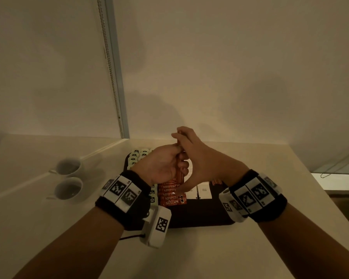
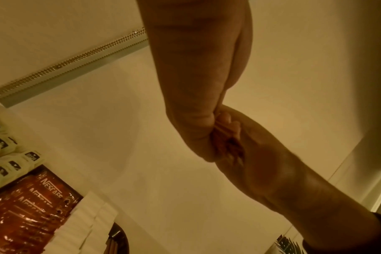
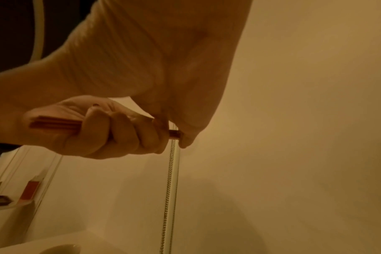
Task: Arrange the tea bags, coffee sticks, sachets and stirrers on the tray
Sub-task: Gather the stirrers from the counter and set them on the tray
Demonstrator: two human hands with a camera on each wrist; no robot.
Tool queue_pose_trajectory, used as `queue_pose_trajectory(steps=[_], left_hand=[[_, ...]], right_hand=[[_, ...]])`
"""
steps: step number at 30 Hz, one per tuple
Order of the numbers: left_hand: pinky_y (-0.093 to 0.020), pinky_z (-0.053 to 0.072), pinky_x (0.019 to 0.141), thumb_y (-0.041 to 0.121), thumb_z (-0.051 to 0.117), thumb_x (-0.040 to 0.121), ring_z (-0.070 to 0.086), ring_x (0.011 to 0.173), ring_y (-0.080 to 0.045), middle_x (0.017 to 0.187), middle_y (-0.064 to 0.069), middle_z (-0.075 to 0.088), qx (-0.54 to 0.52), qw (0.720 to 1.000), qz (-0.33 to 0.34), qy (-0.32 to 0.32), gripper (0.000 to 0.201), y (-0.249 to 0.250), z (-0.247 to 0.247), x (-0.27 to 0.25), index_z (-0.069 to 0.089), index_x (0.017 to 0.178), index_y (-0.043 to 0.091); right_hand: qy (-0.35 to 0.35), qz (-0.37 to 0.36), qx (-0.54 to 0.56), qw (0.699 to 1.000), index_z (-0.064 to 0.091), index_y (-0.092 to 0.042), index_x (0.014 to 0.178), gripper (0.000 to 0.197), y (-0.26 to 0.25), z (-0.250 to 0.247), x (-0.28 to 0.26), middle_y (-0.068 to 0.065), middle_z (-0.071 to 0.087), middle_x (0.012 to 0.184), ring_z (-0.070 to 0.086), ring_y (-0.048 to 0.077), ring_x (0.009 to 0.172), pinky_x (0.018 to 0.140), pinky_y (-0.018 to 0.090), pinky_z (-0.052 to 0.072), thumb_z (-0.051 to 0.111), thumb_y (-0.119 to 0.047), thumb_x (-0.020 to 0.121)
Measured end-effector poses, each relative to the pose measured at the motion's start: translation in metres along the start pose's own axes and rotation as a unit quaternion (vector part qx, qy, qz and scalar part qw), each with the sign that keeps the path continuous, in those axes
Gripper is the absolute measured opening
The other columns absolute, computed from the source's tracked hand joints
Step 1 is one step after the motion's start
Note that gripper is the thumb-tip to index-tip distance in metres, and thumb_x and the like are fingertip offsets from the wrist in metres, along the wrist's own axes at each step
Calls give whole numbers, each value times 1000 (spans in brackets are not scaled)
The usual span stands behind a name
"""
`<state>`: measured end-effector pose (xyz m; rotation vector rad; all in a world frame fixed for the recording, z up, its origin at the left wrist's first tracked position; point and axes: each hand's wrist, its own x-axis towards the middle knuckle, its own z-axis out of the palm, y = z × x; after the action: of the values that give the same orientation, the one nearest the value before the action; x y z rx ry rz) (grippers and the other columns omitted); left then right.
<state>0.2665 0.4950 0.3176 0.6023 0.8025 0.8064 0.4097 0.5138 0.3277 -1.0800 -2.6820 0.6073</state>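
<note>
Above the black tray (image 1: pixel 199 215) my left hand (image 1: pixel 167 164) grips a bundle of thin red-brown sticks (image 1: pixel 179 175) upright in its fist. My right hand (image 1: pixel 191 154) spans the bundle end to end: fingertips over its top end, thumb at its lower end. The right wrist view shows the bundle (image 3: pixel 54 124) running through the left fist, a right fingertip (image 3: pixel 185 143) against its end. On the tray lie tea bags (image 1: pixel 138 156) at the left, a row of Nescafe coffee sticks (image 1: pixel 172 198), white sachets (image 1: pixel 204 191) and orange stirrers (image 1: pixel 216 181).
Two white cups (image 1: pixel 69 167) (image 1: pixel 69 188) stand on the counter left of the tray. A wall rises close behind, with a blind chain (image 1: pixel 113 77) hanging at the left. The counter's edge (image 1: pixel 330 198) drops off at the right.
</note>
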Motion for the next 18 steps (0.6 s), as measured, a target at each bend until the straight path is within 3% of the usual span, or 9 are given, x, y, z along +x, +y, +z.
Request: queue_pose_trajectory(steps=[4, 10, 12, 14, 15, 16, 18], left_hand=[[-18, 39, 46, 17, 35, 101, 36, 46, -7, 60, 2, 41, -5, 1000, 14, -11, 26, -1, 3, 1, 51, 82, 13], [-23, 41, 52, 37, 38, 100, 42, 48, -10, 57, 4, 43, -2, 999, 4, -31, 28, -5, 3, 4, 53, 87, 17], [-20, 36, 46, 40, 38, 99, 36, 45, -8, 56, 5, 38, -16, 999, 8, -31, 29, -6, 4, 5, 50, 83, 19], [-18, 31, 43, 42, 37, 99, 33, 42, -7, 53, 5, 36, -37, 999, 16, -26, 35, -5, 6, 9, 50, 77, 18], [-19, 30, 43, 46, 35, 98, 32, 42, -7, 52, 5, 35, -47, 998, 24, -26, 40, -4, 6, 11, 50, 74, 17], [-20, 29, 44, 52, 32, 97, 31, 42, -8, 53, 5, 35, -53, 998, 31, -30, 46, -4, 7, 14, 50, 73, 17], [-22, 27, 45, 65, 23, 93, 30, 44, -8, 54, 4, 33, -44, 998, 38, -38, 58, -3, 8, 20, 53, 80, 17]], right_hand=[[43, -25, -8, 999, 23, 0, 142, 122, 3, -2, -1, 7, 15, 140, 40, 18, 121, 96, 21, 45, 90, -37, 47], [65, -51, -21, 996, 27, 0, 140, 123, 11, -4, -1, 10, 17, 139, 38, 14, 119, 97, 17, 42, 91, -44, 45], [64, -51, -10, 997, 23, 0, 142, 129, 13, -6, -1, 9, 16, 140, 36, 13, 121, 99, 14, 39, 92, -42, 42], [57, -9, 98, 993, 8, -6, 148, 136, 13, -11, -1, 5, 13, 146, 26, 8, 131, 104, 7, 28, 91, -38, 45], [61, 29, 184, 981, 5, -10, 149, 127, 14, -13, -1, 3, 16, 148, 24, 6, 134, 108, 10, 25, 87, -33, 55], [77, 71, 267, 958, 11, -12, 150, 106, 13, -15, 0, 3, 26, 147, 29, 7, 134, 111, 18, 27, 79, -28, 70], [98, 150, 396, 901, 41, -13, 139, 52, 11, -15, 2, 1, 58, 119, 56, 10, 109, 101, 28, 42, 56, -29, 91]])
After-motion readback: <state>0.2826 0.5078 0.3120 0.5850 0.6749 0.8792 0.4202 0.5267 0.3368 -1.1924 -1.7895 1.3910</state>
